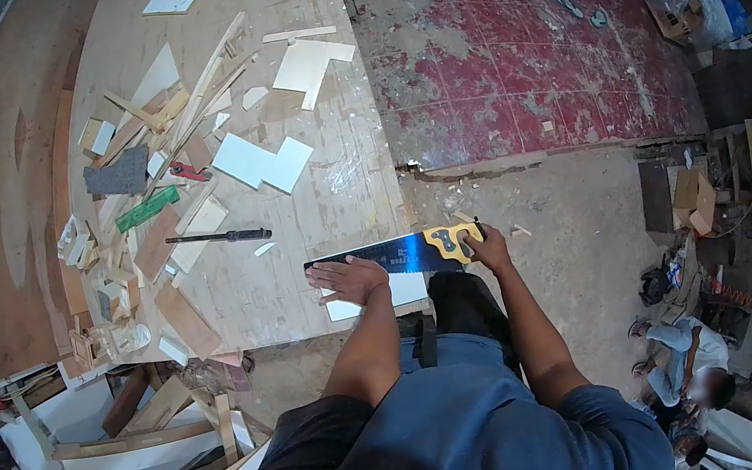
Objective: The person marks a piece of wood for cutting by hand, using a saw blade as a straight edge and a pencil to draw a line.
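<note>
A hand saw with a yellow and black handle (444,244) and a dark blade lies across a white board (409,288) at the table's front right corner. My right hand (487,248) is wrapped round the saw's handle, just beyond the table edge. Flat on the blade's far left end and the board beside it rests my left hand (351,279), its fingers stretched out to the left. The board's white face shows below the blade. What lies under my left palm is hidden.
The wooden table (338,182) bears a white L-shaped piece (266,161), a black bar tool (219,237), a green block (147,208) and several wood scraps. Offcuts are piled at the lower left. Another person (696,361) sits at the lower right, near shelves.
</note>
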A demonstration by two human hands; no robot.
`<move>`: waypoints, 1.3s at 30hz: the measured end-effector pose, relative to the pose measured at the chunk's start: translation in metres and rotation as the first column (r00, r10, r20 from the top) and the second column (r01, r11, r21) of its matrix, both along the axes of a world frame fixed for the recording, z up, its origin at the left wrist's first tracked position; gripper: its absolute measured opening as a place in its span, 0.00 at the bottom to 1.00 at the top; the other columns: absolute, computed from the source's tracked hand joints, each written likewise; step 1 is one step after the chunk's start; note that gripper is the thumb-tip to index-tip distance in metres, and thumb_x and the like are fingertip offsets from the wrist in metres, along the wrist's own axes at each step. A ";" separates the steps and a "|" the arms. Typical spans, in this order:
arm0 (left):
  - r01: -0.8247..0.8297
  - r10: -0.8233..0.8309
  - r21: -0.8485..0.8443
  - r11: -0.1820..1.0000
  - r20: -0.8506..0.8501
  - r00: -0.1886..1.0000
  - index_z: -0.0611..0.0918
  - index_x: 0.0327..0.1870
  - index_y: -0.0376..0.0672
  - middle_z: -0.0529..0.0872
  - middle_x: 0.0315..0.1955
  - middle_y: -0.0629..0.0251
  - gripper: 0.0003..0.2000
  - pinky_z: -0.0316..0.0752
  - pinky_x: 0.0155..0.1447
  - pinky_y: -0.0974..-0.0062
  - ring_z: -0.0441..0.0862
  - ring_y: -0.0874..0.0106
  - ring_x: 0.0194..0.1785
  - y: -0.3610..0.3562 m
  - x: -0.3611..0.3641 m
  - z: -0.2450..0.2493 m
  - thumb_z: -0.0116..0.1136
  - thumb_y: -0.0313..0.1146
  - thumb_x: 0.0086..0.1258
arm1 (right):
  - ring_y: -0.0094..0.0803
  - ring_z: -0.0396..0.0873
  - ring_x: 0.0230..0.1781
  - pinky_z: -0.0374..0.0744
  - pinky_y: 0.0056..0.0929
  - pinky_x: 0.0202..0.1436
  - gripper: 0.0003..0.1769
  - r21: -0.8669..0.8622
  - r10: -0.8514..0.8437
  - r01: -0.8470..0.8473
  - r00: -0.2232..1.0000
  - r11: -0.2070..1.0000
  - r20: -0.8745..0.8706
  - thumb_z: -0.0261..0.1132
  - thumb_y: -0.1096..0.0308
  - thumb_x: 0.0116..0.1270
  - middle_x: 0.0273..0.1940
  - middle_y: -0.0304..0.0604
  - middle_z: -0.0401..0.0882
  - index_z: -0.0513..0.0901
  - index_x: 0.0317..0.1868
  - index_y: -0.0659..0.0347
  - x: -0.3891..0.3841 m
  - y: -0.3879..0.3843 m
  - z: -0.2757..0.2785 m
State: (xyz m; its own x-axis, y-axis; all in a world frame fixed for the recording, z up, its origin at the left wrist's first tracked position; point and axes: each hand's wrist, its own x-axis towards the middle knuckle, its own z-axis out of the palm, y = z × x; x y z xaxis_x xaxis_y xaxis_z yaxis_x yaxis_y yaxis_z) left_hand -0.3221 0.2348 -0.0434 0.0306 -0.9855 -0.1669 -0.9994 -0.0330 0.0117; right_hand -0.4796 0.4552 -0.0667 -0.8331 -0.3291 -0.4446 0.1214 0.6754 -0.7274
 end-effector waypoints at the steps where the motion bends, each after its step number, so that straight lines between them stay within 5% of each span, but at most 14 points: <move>1: -0.003 0.002 0.017 1.000 0.010 1.000 0.42 0.79 0.29 0.34 0.81 0.44 0.38 0.31 0.76 0.31 0.29 0.50 0.83 0.000 0.000 0.001 0.35 0.47 0.77 | 0.26 0.84 0.28 0.84 0.28 0.30 0.17 -0.012 0.002 -0.002 1.000 1.000 -0.004 0.72 0.63 0.64 0.35 0.41 0.86 0.85 0.47 0.66 0.000 0.001 -0.003; 18: -0.016 0.013 0.055 0.998 0.046 0.999 0.43 0.79 0.29 0.35 0.81 0.45 0.38 0.32 0.77 0.33 0.30 0.49 0.83 -0.001 -0.003 0.007 0.37 0.47 0.78 | 0.27 0.84 0.28 0.85 0.28 0.28 0.16 -0.048 -0.110 0.118 0.981 0.992 0.159 0.72 0.63 0.63 0.34 0.41 0.85 0.86 0.47 0.65 0.002 -0.001 0.006; 20: -0.015 0.012 0.059 0.998 0.054 0.998 0.43 0.79 0.29 0.35 0.81 0.45 0.38 0.32 0.77 0.33 0.31 0.49 0.83 -0.002 -0.004 0.011 0.37 0.47 0.78 | 0.26 0.83 0.27 0.85 0.28 0.29 0.18 -0.025 -0.019 0.020 1.000 1.000 0.015 0.73 0.62 0.63 0.32 0.40 0.85 0.85 0.47 0.65 0.001 -0.001 -0.002; 24: -0.018 0.015 0.073 0.997 0.047 0.999 0.44 0.79 0.29 0.36 0.81 0.45 0.38 0.33 0.78 0.35 0.32 0.49 0.83 -0.002 -0.004 0.014 0.38 0.47 0.77 | 0.26 0.83 0.29 0.83 0.30 0.34 0.19 0.024 0.010 -0.011 0.998 1.000 0.064 0.74 0.60 0.62 0.32 0.42 0.84 0.85 0.47 0.66 0.004 -0.001 0.030; 27: -0.011 0.009 0.046 0.999 0.049 0.999 0.45 0.79 0.29 0.37 0.81 0.45 0.39 0.32 0.78 0.36 0.32 0.48 0.83 -0.002 -0.003 0.010 0.39 0.47 0.77 | 0.30 0.83 0.32 0.80 0.31 0.40 0.17 0.178 0.063 -0.042 0.992 0.983 -0.111 0.71 0.60 0.66 0.33 0.44 0.84 0.84 0.46 0.66 0.005 0.011 0.032; 30: -0.014 0.012 0.034 0.999 0.063 0.998 0.45 0.79 0.29 0.37 0.81 0.45 0.39 0.32 0.78 0.36 0.32 0.48 0.83 -0.002 -0.005 0.008 0.39 0.47 0.76 | 0.48 0.81 0.36 0.77 0.40 0.43 0.17 -0.027 -0.090 0.087 0.902 0.996 -0.422 0.57 0.61 0.76 0.34 0.52 0.83 0.82 0.37 0.68 -0.001 0.025 0.022; 34: -0.008 0.007 0.015 1.000 0.079 0.997 0.45 0.79 0.29 0.37 0.81 0.45 0.38 0.33 0.78 0.35 0.32 0.47 0.83 -0.002 -0.003 0.000 0.38 0.47 0.77 | 0.32 0.75 0.30 0.75 0.32 0.40 0.21 -0.146 -0.116 0.035 0.799 0.989 -0.590 0.49 0.60 0.81 0.27 0.39 0.76 0.83 0.37 0.65 -0.010 0.017 0.046; 35: -0.011 0.010 0.014 1.000 0.082 0.997 0.45 0.79 0.29 0.37 0.81 0.45 0.38 0.33 0.78 0.35 0.32 0.47 0.83 -0.002 -0.004 0.000 0.38 0.47 0.77 | 0.32 0.75 0.30 0.75 0.32 0.40 0.21 -0.146 -0.113 0.033 0.801 0.989 -0.587 0.49 0.60 0.81 0.27 0.39 0.76 0.83 0.37 0.65 -0.012 0.008 0.056; 37: -0.007 0.004 0.031 0.999 0.096 0.995 0.45 0.79 0.29 0.38 0.81 0.45 0.38 0.35 0.78 0.34 0.33 0.47 0.83 -0.002 -0.004 0.002 0.37 0.47 0.77 | 0.24 0.73 0.27 0.74 0.28 0.36 0.21 -0.304 -0.185 0.124 0.966 0.945 -0.181 0.50 0.59 0.81 0.25 0.34 0.73 0.82 0.35 0.63 -0.014 -0.009 0.067; 39: -0.013 0.009 0.038 0.999 0.107 0.994 0.45 0.79 0.29 0.38 0.81 0.45 0.38 0.35 0.78 0.34 0.33 0.47 0.83 -0.003 -0.006 0.003 0.37 0.47 0.77 | 0.22 0.72 0.27 0.74 0.27 0.34 0.21 -0.308 -0.096 0.075 0.994 0.948 -0.053 0.52 0.58 0.81 0.25 0.33 0.73 0.82 0.35 0.63 -0.018 -0.037 0.075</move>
